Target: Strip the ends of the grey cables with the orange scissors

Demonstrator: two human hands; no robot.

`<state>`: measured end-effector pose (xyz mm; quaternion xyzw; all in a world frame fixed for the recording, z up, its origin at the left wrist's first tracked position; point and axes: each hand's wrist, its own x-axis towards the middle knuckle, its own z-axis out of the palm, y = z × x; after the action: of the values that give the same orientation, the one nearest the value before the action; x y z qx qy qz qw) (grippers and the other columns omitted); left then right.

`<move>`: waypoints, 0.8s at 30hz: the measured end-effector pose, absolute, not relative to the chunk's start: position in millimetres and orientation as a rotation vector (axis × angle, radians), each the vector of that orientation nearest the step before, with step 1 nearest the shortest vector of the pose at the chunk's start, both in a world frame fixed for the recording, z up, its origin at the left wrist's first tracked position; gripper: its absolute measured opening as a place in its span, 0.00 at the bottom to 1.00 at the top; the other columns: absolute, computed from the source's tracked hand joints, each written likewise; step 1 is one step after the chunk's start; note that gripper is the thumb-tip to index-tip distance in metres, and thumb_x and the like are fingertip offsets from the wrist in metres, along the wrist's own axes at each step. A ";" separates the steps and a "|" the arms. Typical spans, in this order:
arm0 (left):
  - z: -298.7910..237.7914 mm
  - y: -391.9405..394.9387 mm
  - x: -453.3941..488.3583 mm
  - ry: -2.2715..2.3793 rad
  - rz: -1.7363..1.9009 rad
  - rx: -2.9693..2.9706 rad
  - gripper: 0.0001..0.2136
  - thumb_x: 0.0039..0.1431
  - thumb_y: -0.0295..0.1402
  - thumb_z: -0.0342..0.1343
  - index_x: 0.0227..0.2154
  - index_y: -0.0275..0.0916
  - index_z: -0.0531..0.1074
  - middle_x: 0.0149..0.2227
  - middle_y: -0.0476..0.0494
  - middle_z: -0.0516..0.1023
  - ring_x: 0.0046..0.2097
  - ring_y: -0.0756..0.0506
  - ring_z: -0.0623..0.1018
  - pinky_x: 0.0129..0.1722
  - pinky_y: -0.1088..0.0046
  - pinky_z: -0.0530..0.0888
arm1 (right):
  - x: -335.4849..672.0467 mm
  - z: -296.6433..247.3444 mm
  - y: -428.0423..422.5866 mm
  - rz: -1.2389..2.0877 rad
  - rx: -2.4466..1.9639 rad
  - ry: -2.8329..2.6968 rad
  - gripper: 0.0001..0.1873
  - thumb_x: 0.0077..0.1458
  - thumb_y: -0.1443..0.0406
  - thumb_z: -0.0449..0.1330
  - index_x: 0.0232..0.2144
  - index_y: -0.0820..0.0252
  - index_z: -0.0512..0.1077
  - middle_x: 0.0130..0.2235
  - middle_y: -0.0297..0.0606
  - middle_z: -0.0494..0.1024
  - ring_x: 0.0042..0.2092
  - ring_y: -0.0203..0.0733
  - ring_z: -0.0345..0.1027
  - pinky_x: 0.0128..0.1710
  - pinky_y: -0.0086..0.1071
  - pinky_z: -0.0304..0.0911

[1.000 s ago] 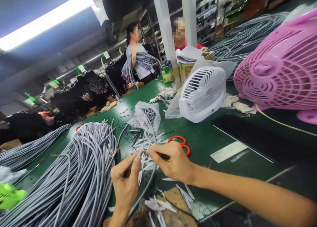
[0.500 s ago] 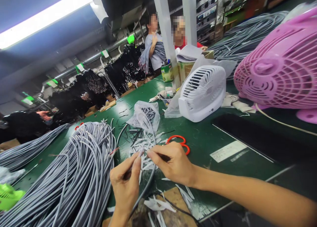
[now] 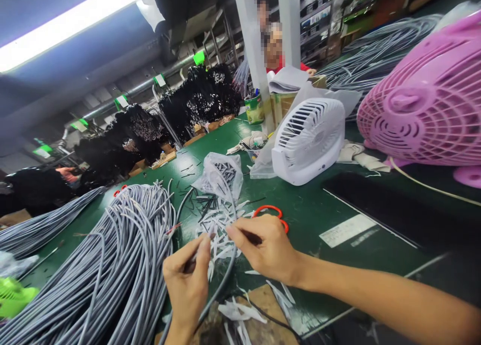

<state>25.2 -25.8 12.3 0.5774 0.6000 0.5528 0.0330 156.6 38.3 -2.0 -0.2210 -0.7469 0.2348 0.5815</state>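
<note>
Head view of a green table (image 3: pixel 311 214) at a cable-work station. The left hand (image 3: pixel 186 280) and the right hand (image 3: pixel 265 249) meet near the front edge, their fingertips almost touching above a scatter of white paper strips (image 3: pixel 221 224). The left fingers are pinched closed, thumb against forefinger, on the end of a single grey cable (image 3: pixel 221 280), which curves down past the wrist towards the lower edge of the view. The right fingers are closed on a thin dark piece (image 3: pixel 248 237), held just beside the cable end; what the piece is cannot be told.

Left of the hands lies a thick bundle of grey cables (image 3: pixel 124 254), its cut ends pointing away from the person. Behind the strips stands a clear plastic bag (image 3: pixel 220 177) holding short black pieces, with more of them loose on the table around it. Red-handled scissors (image 3: pixel 272 212) lie just behind the right hand, partly hidden by it. A white fan (image 3: pixel 308 139) and a pink fan (image 3: pixel 424 104) stand to the right, well apart from the hands. At the far end a co-worker in red (image 3: pixel 280 59) sits behind a pillar, near a tin of pens (image 3: pixel 254 109).
</note>
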 end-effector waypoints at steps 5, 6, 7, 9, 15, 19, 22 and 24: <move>10.6 -26.4 22.9 1.837 1.737 1.723 0.09 0.49 0.36 0.58 0.26 0.37 0.80 0.26 0.44 0.81 0.27 0.43 0.80 0.25 0.74 0.77 | 153.6 -4.8 35.6 0.579 -0.477 -1.807 0.18 0.56 0.68 0.49 0.15 0.61 0.57 0.16 0.25 0.51 0.17 0.26 0.46 0.18 0.24 0.44; 9.6 -26.4 21.8 1.831 1.716 1.777 0.09 0.49 0.36 0.58 0.27 0.37 0.80 0.26 0.44 0.81 0.27 0.44 0.80 0.24 0.75 0.77 | 153.3 -5.1 35.7 0.589 -0.480 -1.813 0.18 0.56 0.68 0.49 0.15 0.61 0.57 0.16 0.25 0.51 0.17 0.26 0.45 0.18 0.24 0.44; 8.6 -26.3 20.5 1.825 1.694 1.836 0.08 0.49 0.35 0.58 0.27 0.37 0.80 0.26 0.44 0.82 0.26 0.44 0.80 0.24 0.76 0.76 | 153.1 -5.2 35.7 0.598 -0.484 -1.818 0.18 0.57 0.68 0.49 0.15 0.61 0.57 0.16 0.25 0.51 0.17 0.26 0.45 0.18 0.24 0.44; 7.2 -25.8 18.0 1.806 1.656 1.962 0.07 0.51 0.33 0.58 0.28 0.37 0.80 0.27 0.44 0.82 0.26 0.45 0.80 0.22 0.78 0.76 | 153.2 -5.0 35.6 0.612 -0.492 -1.822 0.18 0.57 0.68 0.49 0.15 0.61 0.57 0.16 0.25 0.52 0.17 0.27 0.46 0.18 0.24 0.44; 5.9 -24.9 15.1 1.843 1.657 2.211 0.07 0.53 0.30 0.56 0.31 0.37 0.79 0.28 0.44 0.82 0.26 0.47 0.80 0.21 0.80 0.74 | 154.1 -3.7 34.9 0.615 -0.512 -1.812 0.19 0.56 0.68 0.49 0.15 0.60 0.55 0.16 0.25 0.51 0.17 0.26 0.44 0.18 0.23 0.43; 7.0 -25.0 16.6 1.850 1.643 2.352 0.07 0.54 0.29 0.55 0.33 0.36 0.78 0.28 0.45 0.82 0.27 0.48 0.80 0.25 0.80 0.74 | 153.9 -3.8 35.5 0.615 -0.528 -1.818 0.19 0.56 0.68 0.49 0.15 0.60 0.55 0.16 0.25 0.50 0.17 0.26 0.44 0.18 0.24 0.43; 9.1 -23.9 16.8 1.849 1.647 2.466 0.07 0.54 0.28 0.55 0.33 0.35 0.77 0.27 0.44 0.81 0.26 0.49 0.79 0.24 0.81 0.73 | 153.5 -4.4 34.5 0.622 -0.552 -1.824 0.19 0.56 0.67 0.49 0.15 0.60 0.54 0.15 0.25 0.50 0.17 0.27 0.45 0.18 0.24 0.43; 9.1 -22.9 16.9 1.840 1.656 2.548 0.07 0.55 0.27 0.55 0.33 0.34 0.77 0.25 0.45 0.81 0.23 0.51 0.78 0.21 0.81 0.71 | 152.6 -5.0 33.4 0.633 -0.573 -1.826 0.19 0.56 0.67 0.49 0.14 0.60 0.54 0.15 0.25 0.50 0.17 0.27 0.45 0.18 0.24 0.43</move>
<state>16.9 -22.9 9.1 0.7022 0.5071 0.4562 -0.2040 152.6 33.4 -5.0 -0.2405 -0.7660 0.2654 0.5339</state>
